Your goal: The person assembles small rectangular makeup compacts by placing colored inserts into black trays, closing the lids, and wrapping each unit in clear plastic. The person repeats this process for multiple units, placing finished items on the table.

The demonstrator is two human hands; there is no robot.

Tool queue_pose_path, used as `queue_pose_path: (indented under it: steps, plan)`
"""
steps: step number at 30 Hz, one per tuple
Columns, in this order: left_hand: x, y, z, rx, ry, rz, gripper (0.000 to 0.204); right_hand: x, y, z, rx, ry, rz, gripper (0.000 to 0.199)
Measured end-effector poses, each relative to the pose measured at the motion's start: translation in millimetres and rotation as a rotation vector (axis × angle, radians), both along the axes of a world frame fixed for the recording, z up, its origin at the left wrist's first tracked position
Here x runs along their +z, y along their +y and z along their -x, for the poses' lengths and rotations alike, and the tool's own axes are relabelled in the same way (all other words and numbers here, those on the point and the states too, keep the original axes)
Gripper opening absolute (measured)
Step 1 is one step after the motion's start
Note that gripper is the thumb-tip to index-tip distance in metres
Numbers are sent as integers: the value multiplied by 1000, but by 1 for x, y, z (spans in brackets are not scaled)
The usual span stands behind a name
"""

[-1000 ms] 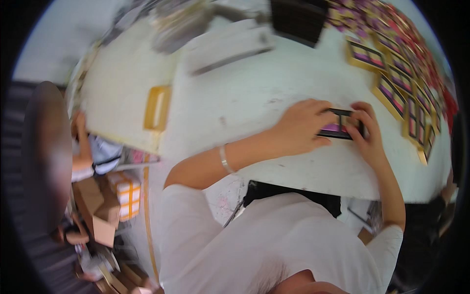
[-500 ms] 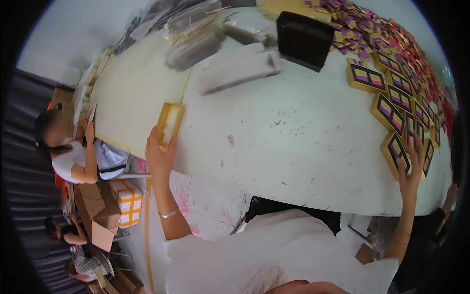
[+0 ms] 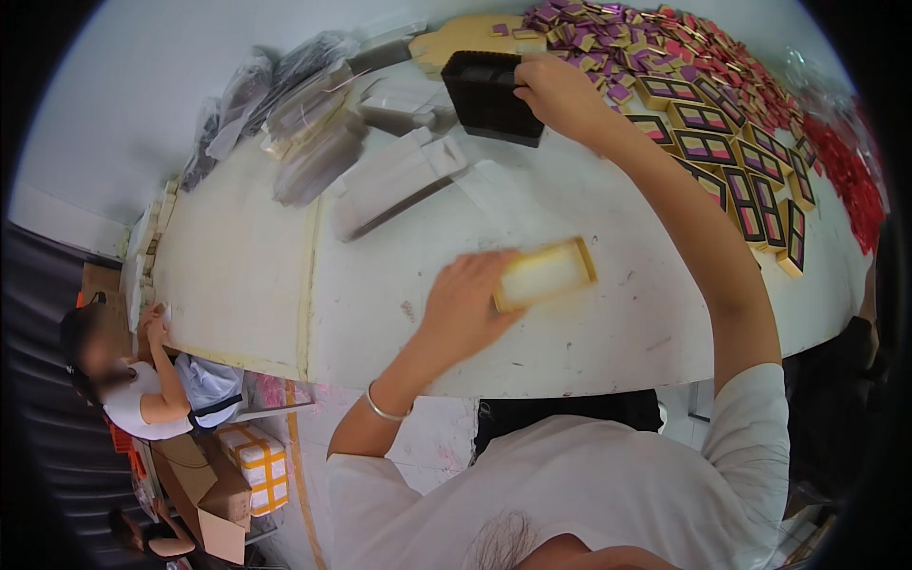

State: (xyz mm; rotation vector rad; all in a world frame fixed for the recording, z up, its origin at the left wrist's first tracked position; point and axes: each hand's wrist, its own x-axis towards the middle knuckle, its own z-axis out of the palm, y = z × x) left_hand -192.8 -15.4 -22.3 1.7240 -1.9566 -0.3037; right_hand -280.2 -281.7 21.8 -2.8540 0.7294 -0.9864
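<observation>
A shallow gold-edged box [image 3: 547, 275] with a pale inside is gripped at its left end by my left hand [image 3: 467, 299], just over the white table. It is slightly smeared by motion. At the far side of the table, my right hand [image 3: 562, 93] is closed on the upper right edge of a black plastic tray stack [image 3: 492, 103]. My fingertips curl over the rim; whether they grip one tray or several I cannot tell. Gold boxes with black inserts and coloured pieces [image 3: 703, 118] stand in a group beyond my right forearm, which hides part of them.
A large heap of small purple, gold and red pieces [image 3: 655, 43] covers the far right. Clear plastic packs [image 3: 404, 180] lie left of the black stack. A person [image 3: 142, 389] works at the table's left end, near an open cardboard carton [image 3: 204, 484].
My left hand has brought the gold-edged box rightward and nearer, turning it sideways. My right hand has left the filled boxes and reached across to the black tray stack. The view has shifted.
</observation>
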Motion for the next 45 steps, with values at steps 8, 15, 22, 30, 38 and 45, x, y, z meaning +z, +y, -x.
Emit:
queue_pose_path:
  steps: [8, 15, 22, 30, 38, 45]
  plan:
    - [24, 10, -59, 278, 35, -189, 63, 21, -12, 12, 28, -291, -212, 19]
    - [26, 14, -8, -368, 237, -329, 64, 41, -4, 38, 94, -386, -14, 20]
    - [7, -53, 49, -583, 119, -110, 62, 8, -14, -6, 24, -196, -22, 13]
    - [-21, -47, 49, -546, 176, 45, 66, 35, -10, -8, 18, -574, -146, 15]
    - [-24, -39, 53, -363, 147, 22, 74, 52, 93, 179, 327, -704, -1229, 28]
    - [-25, -38, 60, -329, 277, -55, 80, -28, 132, 246, -215, 0, -1273, 22]
